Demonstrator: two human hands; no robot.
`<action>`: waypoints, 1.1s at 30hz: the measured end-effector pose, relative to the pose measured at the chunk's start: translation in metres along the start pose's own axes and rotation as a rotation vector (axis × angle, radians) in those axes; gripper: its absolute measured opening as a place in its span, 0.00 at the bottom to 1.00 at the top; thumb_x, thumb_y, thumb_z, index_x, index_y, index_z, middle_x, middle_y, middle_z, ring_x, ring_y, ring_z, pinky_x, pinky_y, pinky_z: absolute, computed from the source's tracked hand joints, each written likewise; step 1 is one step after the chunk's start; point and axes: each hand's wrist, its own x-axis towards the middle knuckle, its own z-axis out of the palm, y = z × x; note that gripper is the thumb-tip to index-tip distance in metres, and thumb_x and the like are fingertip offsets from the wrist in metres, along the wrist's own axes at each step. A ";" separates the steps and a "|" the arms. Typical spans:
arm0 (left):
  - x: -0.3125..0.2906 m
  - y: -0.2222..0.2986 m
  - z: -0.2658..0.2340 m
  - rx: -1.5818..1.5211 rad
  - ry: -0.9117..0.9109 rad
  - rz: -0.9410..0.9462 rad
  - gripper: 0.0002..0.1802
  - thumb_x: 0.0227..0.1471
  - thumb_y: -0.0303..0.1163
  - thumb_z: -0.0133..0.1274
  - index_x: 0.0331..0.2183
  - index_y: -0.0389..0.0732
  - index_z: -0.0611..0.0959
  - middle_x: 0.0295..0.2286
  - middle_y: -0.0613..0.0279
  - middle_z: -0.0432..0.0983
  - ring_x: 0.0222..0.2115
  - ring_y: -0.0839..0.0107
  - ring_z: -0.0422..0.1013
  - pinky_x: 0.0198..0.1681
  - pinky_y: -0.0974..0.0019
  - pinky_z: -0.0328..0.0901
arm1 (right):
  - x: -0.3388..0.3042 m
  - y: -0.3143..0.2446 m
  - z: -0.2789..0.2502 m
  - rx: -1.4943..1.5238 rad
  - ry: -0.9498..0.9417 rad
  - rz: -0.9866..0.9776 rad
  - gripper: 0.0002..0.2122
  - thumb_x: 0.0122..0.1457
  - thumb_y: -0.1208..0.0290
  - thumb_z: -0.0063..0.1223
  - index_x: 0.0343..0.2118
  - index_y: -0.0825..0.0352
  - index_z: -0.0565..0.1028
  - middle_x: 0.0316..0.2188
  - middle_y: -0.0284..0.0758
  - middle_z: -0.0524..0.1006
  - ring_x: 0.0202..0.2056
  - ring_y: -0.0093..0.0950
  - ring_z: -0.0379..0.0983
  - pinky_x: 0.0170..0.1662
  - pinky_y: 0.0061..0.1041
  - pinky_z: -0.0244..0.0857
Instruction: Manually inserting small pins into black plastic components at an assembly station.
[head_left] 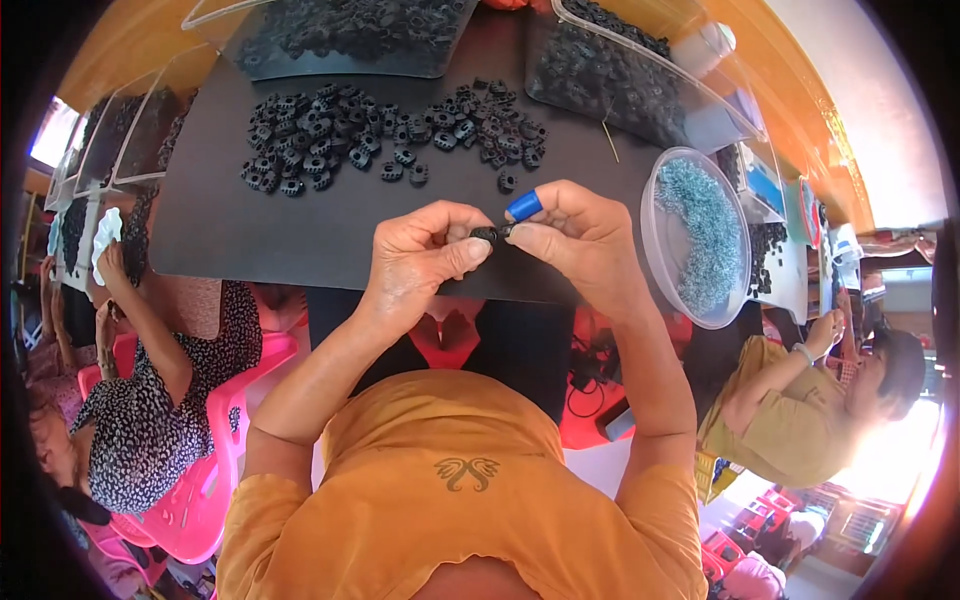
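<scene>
My left hand (pixel 430 252) pinches a small black plastic clip piece (pixel 484 235) between thumb and fingertips, just above the near part of the dark tabletop. Close against it, my right hand (pixel 580 235) is closed at the fingertips on a tiny dark part (pixel 507 230), mostly hidden by the thumb. A blue sleeve (pixel 524 206) covers a fingertip of the right hand. Beyond both hands lies a loose pile of small black toothed clips (pixel 310 135), with more clips (pixel 490 125) spread to its right.
Clear bins of black pieces stand at the far left (pixel 350 40) and far right (pixel 620 80). A round clear tub (pixel 650 240) of tiny pale-blue bits sits right of my hand. A thin metal pick (pixel 611 142) lies nearby. Other people sit on both sides.
</scene>
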 end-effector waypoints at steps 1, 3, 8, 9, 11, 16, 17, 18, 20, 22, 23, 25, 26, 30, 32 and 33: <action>-0.001 0.000 0.000 0.002 0.001 -0.001 0.07 0.47 0.24 0.58 0.33 0.36 0.80 0.22 0.71 0.72 0.21 0.86 0.63 0.23 0.81 0.59 | -0.001 0.001 -0.001 0.002 -0.001 0.000 0.05 0.52 0.80 0.55 0.32 0.71 0.74 0.27 0.27 0.74 0.29 0.12 0.68 0.32 0.13 0.64; -0.002 0.000 0.000 0.029 -0.007 0.008 0.10 0.46 0.26 0.59 0.34 0.34 0.80 0.25 0.65 0.76 0.22 0.82 0.67 0.25 0.79 0.63 | -0.001 0.003 -0.002 -0.012 -0.033 0.026 0.06 0.52 0.80 0.56 0.34 0.71 0.75 0.30 0.29 0.76 0.33 0.16 0.71 0.38 0.16 0.65; -0.005 0.000 0.002 0.006 -0.013 -0.043 0.11 0.47 0.25 0.58 0.36 0.34 0.79 0.25 0.63 0.77 0.22 0.82 0.68 0.24 0.80 0.63 | -0.005 0.002 0.004 -0.006 -0.022 -0.024 0.05 0.51 0.81 0.55 0.32 0.71 0.74 0.27 0.28 0.75 0.30 0.14 0.69 0.34 0.15 0.64; -0.006 0.000 0.003 -0.003 -0.012 -0.068 0.12 0.47 0.25 0.58 0.36 0.34 0.79 0.25 0.62 0.77 0.21 0.82 0.69 0.23 0.80 0.63 | -0.006 0.001 0.007 0.007 -0.004 -0.061 0.04 0.51 0.81 0.54 0.31 0.71 0.74 0.25 0.28 0.74 0.27 0.12 0.68 0.30 0.13 0.63; -0.006 0.000 0.002 0.006 -0.020 -0.073 0.12 0.47 0.25 0.58 0.37 0.34 0.79 0.25 0.62 0.78 0.21 0.82 0.69 0.23 0.81 0.63 | -0.006 0.004 0.006 -0.086 0.011 -0.058 0.04 0.50 0.82 0.54 0.30 0.71 0.73 0.24 0.28 0.74 0.25 0.12 0.67 0.28 0.14 0.62; -0.006 0.000 0.002 0.007 -0.018 -0.057 0.10 0.49 0.27 0.57 0.36 0.35 0.80 0.23 0.64 0.76 0.20 0.84 0.67 0.20 0.81 0.61 | -0.004 0.009 0.007 -0.263 0.047 -0.125 0.05 0.47 0.82 0.55 0.28 0.69 0.73 0.21 0.29 0.70 0.22 0.13 0.64 0.25 0.16 0.59; -0.006 0.000 0.001 0.005 -0.018 -0.062 0.10 0.49 0.27 0.56 0.36 0.35 0.80 0.23 0.64 0.76 0.20 0.84 0.67 0.20 0.81 0.61 | -0.003 0.008 0.008 -0.268 0.046 -0.126 0.05 0.46 0.81 0.55 0.27 0.69 0.72 0.21 0.29 0.70 0.22 0.13 0.63 0.25 0.16 0.59; -0.006 0.000 0.001 0.003 -0.018 -0.068 0.10 0.49 0.27 0.56 0.36 0.35 0.80 0.23 0.64 0.76 0.20 0.84 0.67 0.20 0.81 0.61 | -0.002 0.008 0.008 -0.273 0.044 -0.127 0.05 0.46 0.81 0.56 0.27 0.69 0.72 0.20 0.29 0.69 0.22 0.14 0.63 0.25 0.16 0.59; -0.006 0.000 0.000 0.003 -0.019 -0.069 0.10 0.50 0.27 0.56 0.36 0.35 0.80 0.23 0.64 0.76 0.20 0.84 0.67 0.20 0.81 0.61 | -0.002 0.008 0.007 -0.273 0.034 -0.118 0.05 0.46 0.81 0.56 0.27 0.69 0.72 0.20 0.29 0.69 0.22 0.14 0.63 0.25 0.16 0.59; -0.005 0.001 0.000 0.004 -0.019 -0.071 0.10 0.50 0.28 0.56 0.36 0.35 0.80 0.23 0.64 0.76 0.20 0.84 0.66 0.20 0.81 0.61 | -0.002 0.008 0.008 -0.272 0.024 -0.109 0.05 0.46 0.81 0.56 0.27 0.69 0.72 0.20 0.28 0.69 0.22 0.13 0.63 0.25 0.16 0.59; -0.005 0.001 -0.001 0.017 -0.020 -0.074 0.10 0.50 0.28 0.56 0.36 0.35 0.80 0.22 0.65 0.75 0.20 0.84 0.66 0.20 0.81 0.61 | -0.002 0.007 0.008 -0.242 0.022 -0.077 0.05 0.46 0.81 0.56 0.26 0.69 0.71 0.20 0.28 0.68 0.22 0.13 0.63 0.24 0.16 0.59; -0.006 0.001 -0.001 0.031 -0.020 -0.080 0.10 0.50 0.28 0.56 0.36 0.34 0.80 0.22 0.65 0.75 0.20 0.84 0.66 0.20 0.81 0.61 | -0.002 0.005 0.009 -0.211 0.019 -0.043 0.05 0.46 0.81 0.56 0.26 0.69 0.71 0.20 0.28 0.68 0.22 0.13 0.62 0.24 0.16 0.58; -0.006 0.001 -0.001 0.034 -0.018 -0.072 0.09 0.50 0.27 0.56 0.35 0.34 0.80 0.22 0.66 0.75 0.20 0.85 0.65 0.20 0.81 0.61 | -0.002 0.004 0.008 -0.246 -0.003 -0.005 0.05 0.48 0.83 0.54 0.28 0.70 0.72 0.23 0.27 0.70 0.25 0.13 0.64 0.28 0.15 0.60; -0.007 -0.001 0.001 0.065 0.010 -0.060 0.08 0.50 0.25 0.55 0.34 0.34 0.80 0.21 0.67 0.74 0.20 0.85 0.64 0.20 0.81 0.60 | -0.001 0.009 0.013 -0.278 0.051 -0.054 0.06 0.46 0.81 0.55 0.24 0.69 0.67 0.18 0.29 0.65 0.21 0.15 0.61 0.23 0.18 0.57; -0.007 0.000 0.002 0.062 0.018 -0.053 0.07 0.50 0.24 0.55 0.34 0.34 0.80 0.21 0.67 0.74 0.20 0.85 0.64 0.20 0.81 0.60 | 0.000 0.009 0.015 -0.335 0.051 -0.090 0.06 0.46 0.81 0.54 0.23 0.70 0.67 0.18 0.31 0.64 0.21 0.18 0.61 0.23 0.20 0.57; -0.007 0.000 0.002 0.060 0.023 -0.044 0.06 0.49 0.23 0.55 0.33 0.34 0.81 0.21 0.67 0.73 0.20 0.85 0.64 0.20 0.80 0.60 | 0.001 0.009 0.016 -0.393 0.053 -0.129 0.06 0.45 0.82 0.54 0.23 0.70 0.66 0.18 0.33 0.64 0.21 0.22 0.62 0.23 0.22 0.57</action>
